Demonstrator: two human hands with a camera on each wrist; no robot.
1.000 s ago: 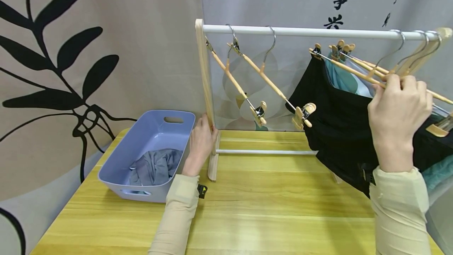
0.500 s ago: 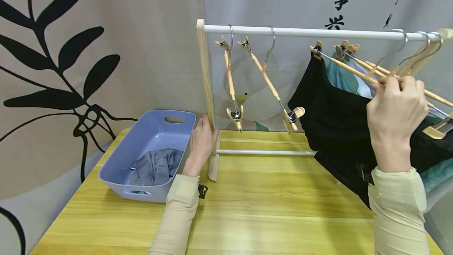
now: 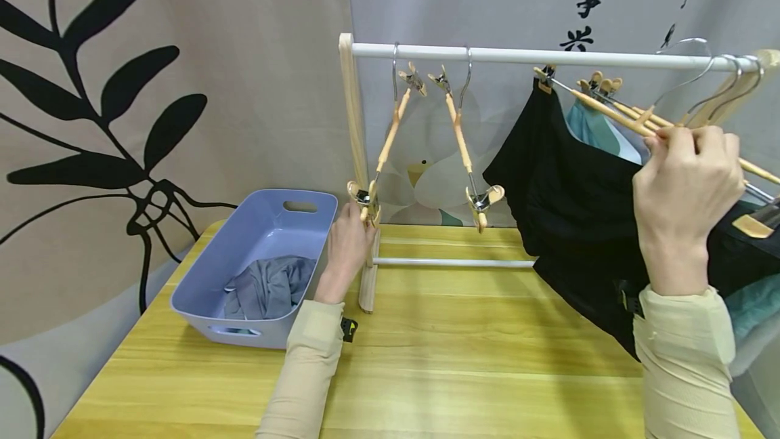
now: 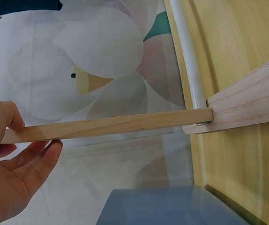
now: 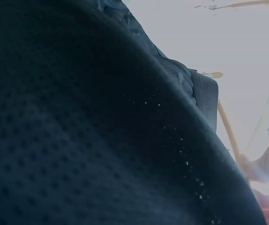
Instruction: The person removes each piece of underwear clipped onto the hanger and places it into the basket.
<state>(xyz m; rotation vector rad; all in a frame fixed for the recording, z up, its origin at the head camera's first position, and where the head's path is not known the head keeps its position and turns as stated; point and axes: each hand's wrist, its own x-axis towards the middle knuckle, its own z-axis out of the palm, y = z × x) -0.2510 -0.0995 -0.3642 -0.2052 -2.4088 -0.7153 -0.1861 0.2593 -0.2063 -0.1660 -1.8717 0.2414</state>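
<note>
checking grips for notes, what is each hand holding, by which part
Left hand holds the rack by its side post; right hand holds a hanger by its bar.

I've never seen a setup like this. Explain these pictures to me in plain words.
There is no machine here: a person works with two bare hands. The wide picture looks down from the person's head; the other two look out from the left and right wrists. On the wooden table stand a clothes rack and a blue basket with a grey cloth inside. The left hand grips the rack's wooden upright, clearest from the left wrist. The right hand holds a hanger with a black garment on it; that cloth fills most of the right wrist picture.
</note>
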